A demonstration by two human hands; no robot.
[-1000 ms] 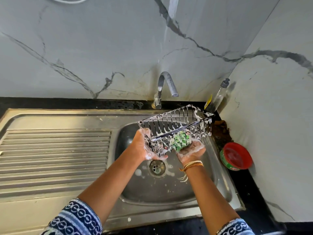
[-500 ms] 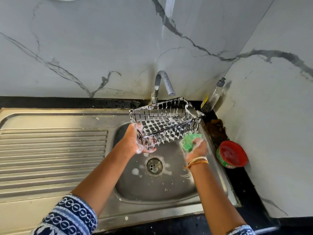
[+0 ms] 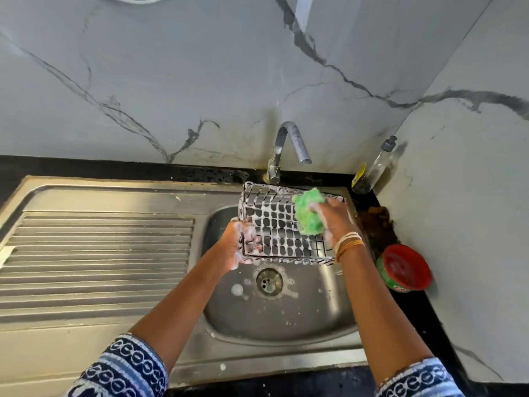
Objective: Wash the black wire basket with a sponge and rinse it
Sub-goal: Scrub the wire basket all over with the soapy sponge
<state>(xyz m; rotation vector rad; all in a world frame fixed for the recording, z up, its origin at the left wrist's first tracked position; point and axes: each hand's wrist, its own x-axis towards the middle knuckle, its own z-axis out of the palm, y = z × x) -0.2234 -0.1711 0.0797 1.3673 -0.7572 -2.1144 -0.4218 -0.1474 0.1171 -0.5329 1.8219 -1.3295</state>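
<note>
Left hand (image 3: 239, 246) is still clamped on the near-left corner of the sudsy black wire basket (image 3: 282, 230) over the sink (image 3: 286, 316), while the right hand (image 3: 333, 219), fingers curled round the green sponge (image 3: 307, 214), has moved from underneath 0.5 s ago to inside it near the far rim, below the tap (image 3: 289, 144).

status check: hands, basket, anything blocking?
Left hand gripping basket at its left end, over the sink. Right hand pressing green sponge inside it. Basket soapy, not rinsed; tap dry. Nothing blocking.
</note>
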